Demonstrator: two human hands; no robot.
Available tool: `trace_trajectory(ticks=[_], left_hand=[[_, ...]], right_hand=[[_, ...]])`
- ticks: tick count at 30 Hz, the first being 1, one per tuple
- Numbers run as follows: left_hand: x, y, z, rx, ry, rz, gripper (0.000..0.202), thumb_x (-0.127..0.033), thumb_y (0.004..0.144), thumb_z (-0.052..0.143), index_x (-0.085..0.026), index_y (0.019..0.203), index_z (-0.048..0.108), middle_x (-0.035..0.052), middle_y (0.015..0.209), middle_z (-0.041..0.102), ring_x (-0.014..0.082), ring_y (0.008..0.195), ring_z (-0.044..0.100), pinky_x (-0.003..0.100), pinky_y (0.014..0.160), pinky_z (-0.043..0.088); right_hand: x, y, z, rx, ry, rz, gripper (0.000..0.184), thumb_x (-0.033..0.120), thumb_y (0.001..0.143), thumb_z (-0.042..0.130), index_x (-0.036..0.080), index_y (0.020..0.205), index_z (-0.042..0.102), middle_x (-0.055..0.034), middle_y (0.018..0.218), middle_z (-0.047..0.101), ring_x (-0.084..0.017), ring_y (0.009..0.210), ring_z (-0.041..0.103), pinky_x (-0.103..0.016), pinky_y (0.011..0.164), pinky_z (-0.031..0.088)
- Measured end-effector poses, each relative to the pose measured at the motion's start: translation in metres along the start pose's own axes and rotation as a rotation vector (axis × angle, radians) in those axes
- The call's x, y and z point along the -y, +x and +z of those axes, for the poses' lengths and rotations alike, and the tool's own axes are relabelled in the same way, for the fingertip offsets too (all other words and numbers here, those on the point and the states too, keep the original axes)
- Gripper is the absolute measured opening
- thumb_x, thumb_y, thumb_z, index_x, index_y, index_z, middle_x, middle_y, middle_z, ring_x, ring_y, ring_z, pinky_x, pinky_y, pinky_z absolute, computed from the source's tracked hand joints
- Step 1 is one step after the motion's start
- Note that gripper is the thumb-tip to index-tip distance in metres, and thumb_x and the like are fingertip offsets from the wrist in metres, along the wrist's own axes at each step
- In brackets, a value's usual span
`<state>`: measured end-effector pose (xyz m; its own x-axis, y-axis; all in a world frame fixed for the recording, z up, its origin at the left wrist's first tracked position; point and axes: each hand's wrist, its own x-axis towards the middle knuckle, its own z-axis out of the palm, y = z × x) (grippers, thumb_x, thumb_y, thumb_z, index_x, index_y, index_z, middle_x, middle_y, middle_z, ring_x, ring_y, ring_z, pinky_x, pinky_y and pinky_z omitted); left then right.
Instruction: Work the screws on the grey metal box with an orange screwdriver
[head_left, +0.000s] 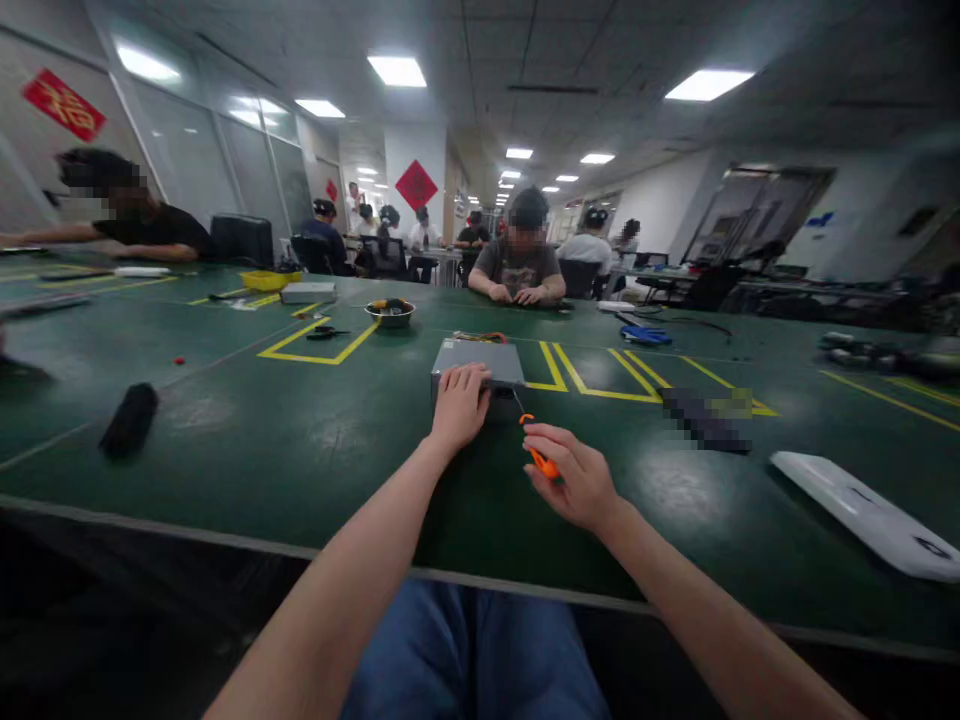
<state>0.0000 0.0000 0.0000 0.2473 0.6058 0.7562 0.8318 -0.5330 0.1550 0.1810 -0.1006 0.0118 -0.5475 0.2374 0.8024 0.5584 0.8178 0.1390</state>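
Observation:
A grey metal box (480,362) lies on the green table (300,450) in front of me. My left hand (457,405) rests on its near left corner, fingers curled over the top edge. My right hand (571,480) is closed round an orange-handled screwdriver (536,450), whose thin shaft points up toward the box's near right corner. Coloured wires (480,337) stick out behind the box.
A black roll (129,420) lies at the left, a white flat panel (870,512) at the right, a metal bowl (390,313) and black pliers (322,332) further back. Yellow tape lines mark the table. A person (521,265) sits opposite; others work at the left and behind.

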Motion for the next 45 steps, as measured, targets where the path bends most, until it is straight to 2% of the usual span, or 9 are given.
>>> trace_trajectory(ticks=[8,24,28,32,39,42,45], left_hand=[[-0.005,0.001,-0.001,-0.002,-0.009,-0.01,0.024,-0.022,0.084,0.046,-0.023,0.108,0.048,0.0018,0.123,0.054,0.0175,0.118,0.044,0.037,0.107,0.025],[-0.005,0.001,-0.002,-0.004,-0.022,-0.004,0.025,-0.021,0.085,0.044,-0.022,0.109,0.048,0.0028,0.123,0.054,0.0175,0.118,0.043,0.038,0.107,0.025],[-0.005,0.001,-0.001,-0.01,-0.023,-0.01,0.024,-0.021,0.085,0.044,-0.022,0.108,0.049,0.0027,0.123,0.054,0.0172,0.119,0.043,0.038,0.107,0.025],[-0.005,0.002,-0.001,0.0,-0.024,-0.011,0.024,-0.021,0.084,0.044,-0.022,0.108,0.049,0.0024,0.123,0.054,0.0173,0.118,0.043,0.038,0.107,0.025],[-0.006,0.001,-0.002,0.003,-0.029,-0.017,0.024,-0.021,0.084,0.044,-0.023,0.108,0.049,0.0024,0.123,0.054,0.0172,0.118,0.043,0.038,0.107,0.024],[-0.006,0.001,-0.002,-0.002,-0.026,-0.014,0.025,-0.021,0.084,0.045,-0.022,0.108,0.048,0.0019,0.123,0.054,0.0171,0.118,0.043,0.037,0.107,0.024],[-0.006,0.001,-0.002,-0.007,-0.027,-0.009,0.024,-0.021,0.084,0.044,-0.022,0.108,0.048,0.0019,0.123,0.054,0.0173,0.118,0.043,0.038,0.107,0.024]], right_hand=[[0.004,0.002,0.007,0.115,-0.015,-0.056,0.026,0.022,0.087,0.046,0.015,0.112,0.045,-0.0155,0.111,0.056,-0.02,0.096,0.06,-0.029,0.071,0.055],[0.006,0.006,0.013,0.122,-0.171,-0.086,0.018,0.023,0.089,0.045,0.013,0.102,0.051,-0.0151,0.104,0.058,-0.019,0.085,0.061,-0.03,0.069,0.052],[0.009,0.006,0.011,0.261,-0.134,-0.087,0.028,0.033,0.089,0.043,0.012,0.107,0.051,-0.0177,0.112,0.054,-0.022,0.094,0.058,-0.033,0.074,0.052],[0.014,0.008,0.01,0.38,-0.073,-0.098,0.035,0.03,0.091,0.037,0.013,0.12,0.045,-0.0181,0.121,0.049,-0.023,0.099,0.057,-0.033,0.078,0.05],[0.016,0.005,0.017,0.172,0.022,-0.032,0.02,0.03,0.088,0.046,0.015,0.101,0.047,-0.0148,0.109,0.058,-0.019,0.087,0.062,-0.028,0.065,0.053],[0.016,0.008,0.015,0.243,0.062,-0.02,0.03,0.035,0.088,0.046,0.014,0.11,0.045,-0.0158,0.115,0.055,-0.021,0.094,0.06,-0.03,0.071,0.053],[0.017,0.011,0.012,0.331,0.051,-0.046,0.035,0.032,0.091,0.041,0.014,0.121,0.042,-0.0171,0.121,0.05,-0.022,0.102,0.057,-0.031,0.076,0.052]])
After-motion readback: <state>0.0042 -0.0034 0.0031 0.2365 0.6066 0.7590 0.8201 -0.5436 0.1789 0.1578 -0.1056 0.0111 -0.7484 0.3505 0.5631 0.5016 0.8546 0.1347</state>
